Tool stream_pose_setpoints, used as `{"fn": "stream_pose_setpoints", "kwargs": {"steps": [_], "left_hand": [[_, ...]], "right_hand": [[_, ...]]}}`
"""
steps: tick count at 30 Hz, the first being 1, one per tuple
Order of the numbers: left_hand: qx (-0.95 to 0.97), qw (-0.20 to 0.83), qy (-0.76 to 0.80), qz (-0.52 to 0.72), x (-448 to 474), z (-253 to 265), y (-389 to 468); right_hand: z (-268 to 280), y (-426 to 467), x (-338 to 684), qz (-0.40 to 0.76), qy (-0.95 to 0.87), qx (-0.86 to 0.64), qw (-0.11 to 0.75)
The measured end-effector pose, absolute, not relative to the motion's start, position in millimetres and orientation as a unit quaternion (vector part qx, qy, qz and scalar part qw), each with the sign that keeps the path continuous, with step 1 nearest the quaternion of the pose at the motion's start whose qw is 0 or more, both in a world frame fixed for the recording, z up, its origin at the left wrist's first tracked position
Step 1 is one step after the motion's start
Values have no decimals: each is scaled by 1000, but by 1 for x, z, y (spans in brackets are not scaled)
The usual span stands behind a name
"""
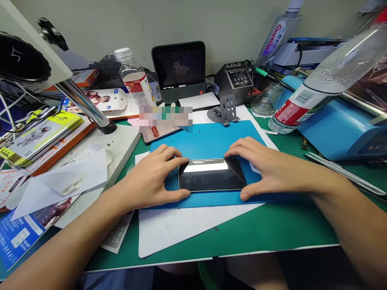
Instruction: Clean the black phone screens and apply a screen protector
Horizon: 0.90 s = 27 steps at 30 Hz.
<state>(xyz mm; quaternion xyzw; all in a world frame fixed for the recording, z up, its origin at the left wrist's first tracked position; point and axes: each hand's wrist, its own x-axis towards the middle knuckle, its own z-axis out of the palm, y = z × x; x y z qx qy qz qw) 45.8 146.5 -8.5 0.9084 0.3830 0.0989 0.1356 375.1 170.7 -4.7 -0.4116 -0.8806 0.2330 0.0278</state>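
Observation:
A smartphone (213, 180) with a dark, glossy screen lies face up on a blue mat (211, 139), a bright reflection along its upper part. My left hand (154, 175) holds its left end, the thumb at the near corner and the index finger at the far one. At the right end, my right hand (266, 169) has its thumb against the near corner and its fingertips at the far edge. A ring shows on a left finger. The phone's underside is hidden.
White paper (169, 229) sticks out under the mat. Behind stand a smart display (179, 70), a black control box (234, 82) and a grey phone stand (228, 109). Bottles (305, 98) lean at right. At left, a metal post (86, 102) rises from a white base beside stacked boxes (39, 137).

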Motion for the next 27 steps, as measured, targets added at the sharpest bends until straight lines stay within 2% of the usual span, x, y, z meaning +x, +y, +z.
{"fn": "stream_pose_setpoints", "kwargs": {"steps": [20, 23, 27], "left_hand": [[917, 125, 361, 119, 46, -12, 150], [913, 136, 364, 121, 46, -12, 149], [911, 142, 366, 128, 46, -9, 146]], "right_hand": [[-10, 169, 370, 202, -889, -409, 47], [0, 168, 379, 193, -888, -406, 99], [7, 153, 404, 107, -827, -521, 185]]}}
